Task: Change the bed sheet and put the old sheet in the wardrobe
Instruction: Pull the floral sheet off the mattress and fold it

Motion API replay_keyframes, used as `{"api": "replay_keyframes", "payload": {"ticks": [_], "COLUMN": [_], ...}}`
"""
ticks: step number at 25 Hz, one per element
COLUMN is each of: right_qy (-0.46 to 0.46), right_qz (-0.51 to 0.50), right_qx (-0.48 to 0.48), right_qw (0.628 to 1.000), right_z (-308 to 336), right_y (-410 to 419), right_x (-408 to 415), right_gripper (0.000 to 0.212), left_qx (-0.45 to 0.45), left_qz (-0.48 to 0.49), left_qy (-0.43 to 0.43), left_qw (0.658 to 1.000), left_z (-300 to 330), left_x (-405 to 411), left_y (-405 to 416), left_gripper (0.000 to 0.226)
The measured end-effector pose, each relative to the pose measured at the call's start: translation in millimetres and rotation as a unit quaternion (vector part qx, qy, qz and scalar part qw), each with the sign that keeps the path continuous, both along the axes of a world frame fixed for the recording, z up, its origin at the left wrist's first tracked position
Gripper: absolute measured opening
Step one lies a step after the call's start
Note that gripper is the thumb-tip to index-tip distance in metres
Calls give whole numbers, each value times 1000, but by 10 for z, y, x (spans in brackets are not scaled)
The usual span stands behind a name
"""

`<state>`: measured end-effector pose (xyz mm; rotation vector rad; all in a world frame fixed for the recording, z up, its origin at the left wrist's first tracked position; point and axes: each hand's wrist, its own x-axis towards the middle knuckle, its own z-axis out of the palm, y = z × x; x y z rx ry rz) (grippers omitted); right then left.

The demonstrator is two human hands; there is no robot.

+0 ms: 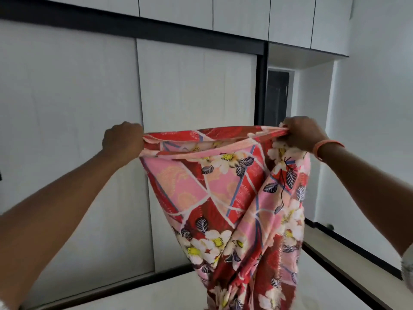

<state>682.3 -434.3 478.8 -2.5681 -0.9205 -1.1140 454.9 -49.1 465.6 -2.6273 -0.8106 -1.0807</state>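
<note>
Left hand (122,139) and right hand (302,133): we grip the top edge of the floral sheet (232,198), stretched between them, hanging before the far wardrobe (73,108).

The red-and-pink floral sheet (232,198) hangs folded, top edge stretched level, before the white wardrobe (89,108).

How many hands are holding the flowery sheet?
2. The left hand grips the top edge of the sheet on one side; the right hand grips the other side. The sheet hangs down between them.
</note>
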Motion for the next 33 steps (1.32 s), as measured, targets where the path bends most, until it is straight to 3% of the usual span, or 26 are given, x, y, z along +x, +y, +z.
{"api": "replay_keyframes", "payload": {"ticks": [3,5,7,10,12,14,16,18,19,20,21,22,23,25,27,29,30,32,33], "right_qy": [109,119,51,-125,-165,-77,120,305,369,409,435,454,476,510,499,417,340,73,-78], "right_qz": [14,14,-46,-154,-128,-3,147,245,283,326,369,399,424,451,420,359,319,176,87], "right_qx": [46,56,46,2,-4,51,138,185,207,229,244,262,278,283,280,290,284,220,156], "right_qw": [993,991,997,980,978,996,972,901,861,821,784,752,719,676,704,783,838,957,981], "right_z": [464,719,927,1246,1523,1802,1979,2035,2050,2066,2076,2098,2128,2166,2191,2203,2198,2183,2172], "right_y": [191,272,333,376,380,352,286,235,220,217,220,219,213,201,210,278,333,403,443], "right_x": [-7,-18,-57,-137,-224,-284,-294,-351,-371,-386,-438,-460,-483,-465,-455,-468,-485,-455,-450], "right_gripper": [30,30,25,17,16,13,19,20,22,22,20,18,18,43,47,24,14,11,6], "left_qx": [-153,-286,-373,-450,-482,-403,-339,-347,-303,-235,-154,-104,-78,-49,-17,24,32,49,63], "left_qz": [-4,-29,-100,-202,-249,-237,-200,-275,-257,-233,-203,-196,-199,-210,-203,-173,-141,-84,-56], "left_qy": [-100,-200,-283,-337,-372,-345,-334,-397,-414,-388,-337,-292,-263,-266,-330,-380,-393,-374,-358], "left_qw": [983,937,878,802,753,814,856,804,819,861,907,930,941,939,922,908,908,922,930], "left_z": [438,709,992,1503,1820,2073,2229,2410,2455,2469,2426,2366,2318,2279,2314,2381,2436,2475,2489], "left_x": [-41,-116,-160,-328,-549,-751,-838,-867,-856,-869,-877,-858,-869,-871,-960,-1075,-1119,-1147,-1153], "left_y": [71,133,164,111,59,78,74,80,59,8,-29,-26,4,77,144,187,207,186,183], "left_gripper": [11,9,11,30,29,29,42,27,15,10,18,26,31,30,20,9,14,16,11]}}
